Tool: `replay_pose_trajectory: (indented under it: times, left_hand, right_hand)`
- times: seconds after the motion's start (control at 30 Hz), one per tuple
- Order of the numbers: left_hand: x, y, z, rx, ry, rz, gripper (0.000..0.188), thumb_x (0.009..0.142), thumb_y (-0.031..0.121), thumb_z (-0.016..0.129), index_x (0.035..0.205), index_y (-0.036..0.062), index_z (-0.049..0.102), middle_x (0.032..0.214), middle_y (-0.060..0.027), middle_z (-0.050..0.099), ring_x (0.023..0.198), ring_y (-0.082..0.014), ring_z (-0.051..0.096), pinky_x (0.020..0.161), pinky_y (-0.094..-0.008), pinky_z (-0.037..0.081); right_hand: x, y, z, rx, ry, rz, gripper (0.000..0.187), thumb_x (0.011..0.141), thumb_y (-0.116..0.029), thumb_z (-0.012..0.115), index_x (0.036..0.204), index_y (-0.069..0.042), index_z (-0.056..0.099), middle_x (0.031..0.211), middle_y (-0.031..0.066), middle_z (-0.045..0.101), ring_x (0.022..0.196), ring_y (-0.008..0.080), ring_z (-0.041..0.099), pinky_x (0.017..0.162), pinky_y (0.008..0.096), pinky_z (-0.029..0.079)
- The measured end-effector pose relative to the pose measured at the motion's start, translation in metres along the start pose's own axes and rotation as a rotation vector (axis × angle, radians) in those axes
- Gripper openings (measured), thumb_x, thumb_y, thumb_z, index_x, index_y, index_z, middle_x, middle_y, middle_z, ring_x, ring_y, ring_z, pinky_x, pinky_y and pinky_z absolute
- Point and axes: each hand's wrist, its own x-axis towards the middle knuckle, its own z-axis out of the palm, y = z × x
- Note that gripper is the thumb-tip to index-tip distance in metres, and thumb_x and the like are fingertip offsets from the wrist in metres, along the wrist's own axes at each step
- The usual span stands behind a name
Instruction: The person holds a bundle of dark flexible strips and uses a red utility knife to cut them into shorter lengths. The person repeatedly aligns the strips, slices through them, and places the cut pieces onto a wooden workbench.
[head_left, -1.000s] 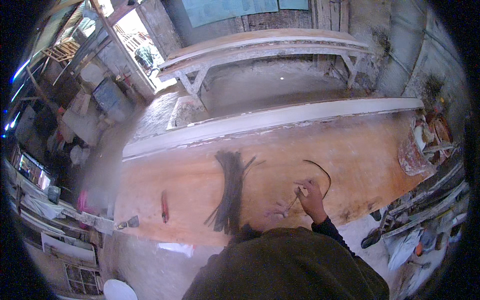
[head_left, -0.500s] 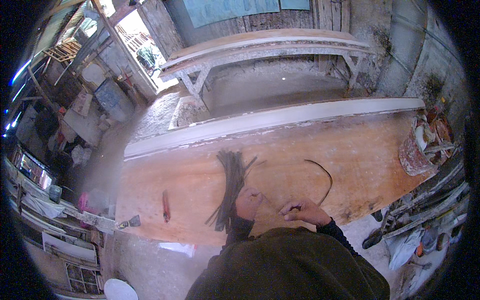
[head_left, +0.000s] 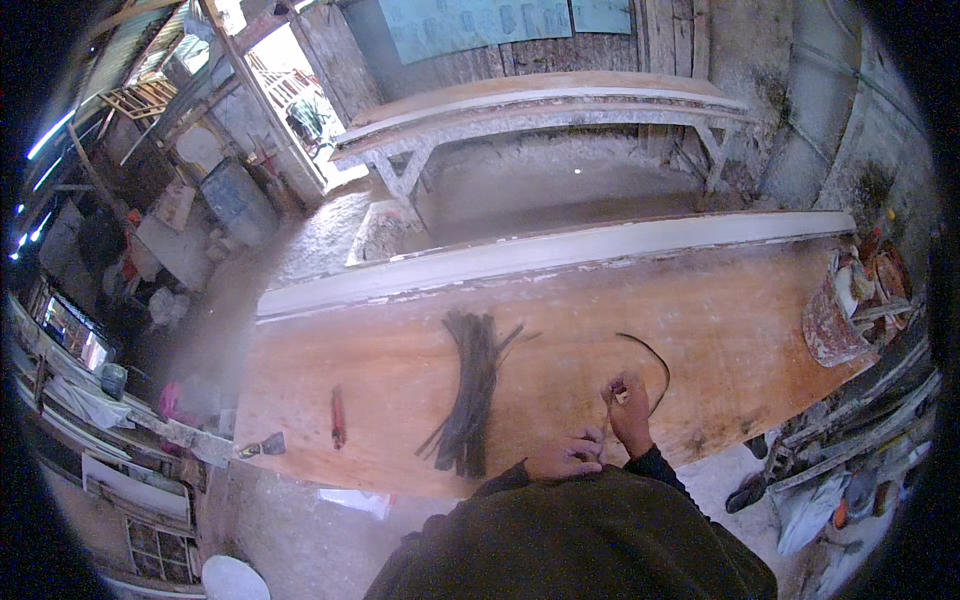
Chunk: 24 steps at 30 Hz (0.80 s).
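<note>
My left hand (head_left: 566, 456) is close to my body at the table's near edge, its fingers curled together. Just up and to the right, my right hand (head_left: 630, 412) has thumb and fingers closed in a pinch. A faint thin line runs between the two hands; its kind is too small to tell. A bundle of dark, flat strips (head_left: 470, 395) lies on the wooden tabletop (head_left: 560, 320) to the left of my hands. One single dark strip (head_left: 660, 365) lies curved just beyond my right hand.
A red-handled tool (head_left: 338, 418) and a scraper (head_left: 262, 446) lie at the table's left. Along the far edge runs a long white rail (head_left: 540, 258). A stained bucket (head_left: 833, 325) full of odds and ends stands at the right end. Farther back is a bench (head_left: 540, 105).
My left hand has moved right and nearer my body, away from the bundle. My right hand has moved slightly up and right. The view has shifted a little.
</note>
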Motion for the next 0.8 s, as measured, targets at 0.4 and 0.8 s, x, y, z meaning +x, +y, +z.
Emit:
replay_pose_trajectory:
  times: [0.4, 0.8]
  left_hand:
    - [-0.023, -0.045, -0.006, -0.501, 0.066, -0.264, 0.02, 0.084, 0.026, 0.053, 0.087, 0.0069, 0.052, 0.077, 0.0037, 0.048, 0.066, -0.0069, 0.042, 0.059, -0.022, 0.037]
    - [-0.042, -0.008, -0.076, 0.622, 0.831, -0.216, 0.014, 0.076, 0.013, 0.056, 0.087, 0.0068, 0.062, 0.08, -0.011, 0.059, 0.07, -0.0273, 0.057, 0.062, -0.0318, 0.045]
  right_hand:
    - [0.015, 0.005, -0.043, 0.023, -0.878, 0.302, 0.019, 0.08, -0.018, 0.056, 0.085, -0.002, 0.064, 0.075, 0.0069, 0.063, 0.069, 0.0118, 0.057, 0.066, 0.0266, 0.045]
    - [-0.036, -0.004, -0.005, -0.022, -0.971, -0.412, 0.015, 0.082, -0.017, 0.046, 0.084, -0.009, 0.059, 0.077, 0.0093, 0.06, 0.074, 0.0285, 0.057, 0.067, 0.0377, 0.045]
